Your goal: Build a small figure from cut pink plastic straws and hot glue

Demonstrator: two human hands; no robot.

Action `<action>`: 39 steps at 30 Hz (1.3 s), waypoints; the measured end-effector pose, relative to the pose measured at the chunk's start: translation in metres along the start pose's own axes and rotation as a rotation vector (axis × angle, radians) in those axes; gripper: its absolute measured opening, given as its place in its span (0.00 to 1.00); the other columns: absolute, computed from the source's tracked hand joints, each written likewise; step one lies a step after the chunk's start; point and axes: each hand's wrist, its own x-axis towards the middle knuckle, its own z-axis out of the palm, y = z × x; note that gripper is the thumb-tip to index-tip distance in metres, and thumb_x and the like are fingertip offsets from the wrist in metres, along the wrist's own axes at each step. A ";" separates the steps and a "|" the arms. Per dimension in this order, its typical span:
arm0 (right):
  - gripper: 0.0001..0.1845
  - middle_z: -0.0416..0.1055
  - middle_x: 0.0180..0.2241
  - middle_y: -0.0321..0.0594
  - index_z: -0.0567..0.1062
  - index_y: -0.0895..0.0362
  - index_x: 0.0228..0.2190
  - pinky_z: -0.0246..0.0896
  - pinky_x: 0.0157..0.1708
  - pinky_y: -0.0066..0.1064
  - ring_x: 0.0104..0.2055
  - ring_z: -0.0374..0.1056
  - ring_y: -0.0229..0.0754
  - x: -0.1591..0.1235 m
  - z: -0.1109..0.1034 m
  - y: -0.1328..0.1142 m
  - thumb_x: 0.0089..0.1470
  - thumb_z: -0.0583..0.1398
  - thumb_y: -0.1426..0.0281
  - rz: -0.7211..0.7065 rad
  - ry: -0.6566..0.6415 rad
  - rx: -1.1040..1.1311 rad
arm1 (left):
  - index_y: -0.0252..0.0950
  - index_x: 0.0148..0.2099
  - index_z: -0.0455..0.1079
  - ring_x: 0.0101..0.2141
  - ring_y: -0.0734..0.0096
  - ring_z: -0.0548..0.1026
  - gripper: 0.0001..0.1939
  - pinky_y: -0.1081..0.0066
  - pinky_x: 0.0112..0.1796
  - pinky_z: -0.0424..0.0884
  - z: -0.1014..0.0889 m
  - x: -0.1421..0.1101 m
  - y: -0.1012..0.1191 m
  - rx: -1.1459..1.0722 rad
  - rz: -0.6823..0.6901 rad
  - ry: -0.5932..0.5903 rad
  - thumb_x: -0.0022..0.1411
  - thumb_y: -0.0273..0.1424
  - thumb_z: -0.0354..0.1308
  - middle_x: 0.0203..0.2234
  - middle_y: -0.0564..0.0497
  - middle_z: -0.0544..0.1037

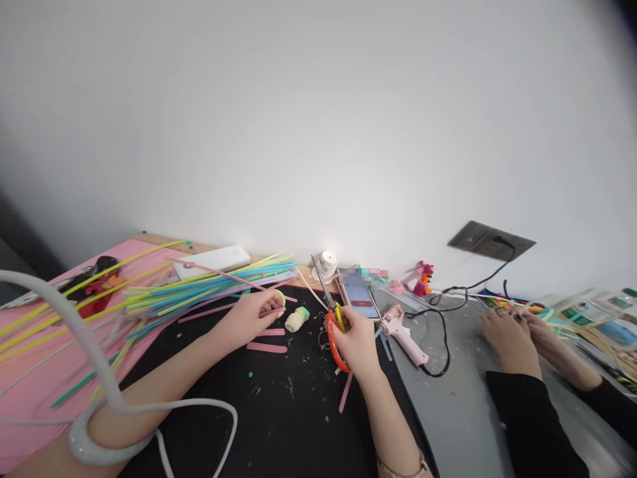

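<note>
The left forearm slants in from the lower left, a pale bangle (82, 439) around it, and the left hand (256, 316) is turned inward over the black mat (279, 411) on the desk (450, 405). Its fingers are pinched together on a small yellow piece (282, 298), with a long pink strip (219, 271) running past the knuckles; whether they grip that too cannot be told. The right forearm rises from the bottom edge, leaning left, and the right hand (359, 342) has its fingers curled around the scissors (337, 342), whose blades point away toward a white cup (326, 264). A cream-and-green bundle (297, 320) lies on the mat between both hands, nearer the left.
</note>
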 end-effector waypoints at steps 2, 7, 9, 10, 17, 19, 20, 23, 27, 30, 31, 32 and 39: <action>0.14 0.47 0.16 0.27 0.55 0.55 0.16 0.41 0.21 0.26 0.21 0.46 0.33 0.000 0.000 -0.001 0.45 0.56 0.67 0.001 -0.001 -0.002 | 0.39 0.32 0.70 0.24 0.69 0.68 0.04 0.72 0.26 0.64 -0.001 0.000 0.000 0.072 0.023 0.000 0.54 0.34 0.56 0.23 0.53 0.73; 0.16 0.48 0.16 0.27 0.53 0.55 0.17 0.41 0.21 0.25 0.20 0.46 0.33 0.000 0.001 -0.002 0.47 0.56 0.66 0.020 0.018 0.015 | 0.39 0.29 0.70 0.28 0.65 0.70 0.06 0.71 0.30 0.63 -0.004 0.000 0.000 0.217 0.058 0.008 0.55 0.34 0.56 0.26 0.51 0.75; 0.16 0.49 0.17 0.27 0.55 0.55 0.17 0.42 0.21 0.25 0.20 0.47 0.33 0.000 0.000 -0.001 0.47 0.56 0.66 0.034 0.038 0.017 | 0.40 0.29 0.71 0.31 0.63 0.72 0.08 0.70 0.33 0.63 -0.006 0.000 0.001 0.255 0.084 0.048 0.57 0.34 0.54 0.28 0.50 0.76; 0.15 0.49 0.17 0.27 0.55 0.55 0.17 0.42 0.21 0.25 0.21 0.47 0.34 0.000 0.000 -0.001 0.47 0.56 0.65 0.042 0.052 0.018 | 0.40 0.30 0.72 0.31 0.62 0.72 0.08 0.70 0.33 0.63 -0.006 0.000 0.001 0.261 0.098 0.073 0.57 0.33 0.53 0.28 0.50 0.77; 0.12 0.52 0.17 0.29 0.60 0.55 0.18 0.46 0.22 0.25 0.21 0.48 0.35 0.000 0.002 0.005 0.47 0.56 0.66 0.089 0.154 0.083 | 0.40 0.30 0.73 0.26 0.64 0.73 0.05 0.71 0.28 0.62 -0.010 0.006 0.005 0.189 0.023 0.218 0.55 0.34 0.57 0.24 0.52 0.78; 0.10 0.55 0.17 0.30 0.64 0.56 0.19 0.47 0.21 0.25 0.21 0.49 0.35 0.000 0.003 0.007 0.47 0.56 0.65 0.104 0.180 0.093 | 0.40 0.32 0.72 0.24 0.65 0.72 0.06 0.71 0.28 0.61 -0.012 0.009 0.009 0.208 0.011 0.243 0.56 0.34 0.55 0.21 0.54 0.76; 0.10 0.56 0.17 0.30 0.65 0.56 0.20 0.48 0.21 0.25 0.20 0.50 0.35 0.000 0.003 0.008 0.47 0.56 0.65 0.111 0.191 0.097 | 0.40 0.35 0.72 0.23 0.66 0.70 0.07 0.71 0.27 0.60 -0.013 0.011 0.012 0.215 0.015 0.251 0.57 0.34 0.54 0.20 0.55 0.73; 0.10 0.59 0.17 0.31 0.68 0.57 0.21 0.48 0.21 0.25 0.20 0.51 0.34 0.000 0.003 0.011 0.47 0.57 0.65 0.113 0.227 0.112 | 0.39 0.45 0.68 0.21 0.69 0.65 0.13 0.72 0.26 0.59 -0.016 0.017 0.021 0.249 0.038 0.238 0.60 0.32 0.48 0.17 0.58 0.64; 0.11 0.61 0.17 0.31 0.70 0.58 0.21 0.48 0.20 0.24 0.19 0.52 0.34 0.000 0.004 0.011 0.47 0.57 0.64 0.106 0.283 0.139 | 0.39 0.50 0.65 0.18 0.71 0.62 0.16 0.73 0.24 0.57 -0.017 0.026 0.034 0.337 0.061 0.130 0.64 0.31 0.42 0.16 0.60 0.60; 0.11 0.61 0.16 0.30 0.69 0.58 0.20 0.48 0.20 0.24 0.18 0.52 0.33 0.000 0.004 0.012 0.48 0.57 0.64 0.110 0.307 0.150 | 0.38 0.51 0.65 0.21 0.69 0.66 0.17 0.72 0.26 0.59 -0.011 0.038 0.037 0.410 0.116 0.021 0.65 0.33 0.40 0.17 0.58 0.66; 0.12 0.60 0.16 0.30 0.69 0.58 0.20 0.48 0.20 0.24 0.18 0.52 0.33 0.000 0.004 0.012 0.48 0.57 0.64 0.111 0.314 0.150 | 0.38 0.51 0.65 0.24 0.68 0.68 0.17 0.71 0.28 0.61 -0.007 0.044 0.036 0.459 0.160 -0.034 0.66 0.33 0.39 0.20 0.55 0.69; 0.12 0.60 0.16 0.30 0.69 0.58 0.20 0.48 0.20 0.24 0.18 0.52 0.33 0.000 0.004 0.012 0.48 0.57 0.64 0.111 0.320 0.148 | 0.39 0.50 0.66 0.28 0.66 0.70 0.18 0.70 0.31 0.63 -0.002 0.049 0.035 0.525 0.223 -0.088 0.66 0.33 0.38 0.24 0.53 0.73; 0.11 0.60 0.16 0.30 0.68 0.58 0.20 0.49 0.21 0.24 0.19 0.52 0.33 0.000 0.003 0.009 0.48 0.57 0.65 0.107 0.287 0.180 | 0.41 0.43 0.73 0.46 0.58 0.65 0.14 0.62 0.46 0.59 0.040 0.081 0.016 0.635 0.287 -0.212 0.65 0.34 0.46 0.40 0.48 0.77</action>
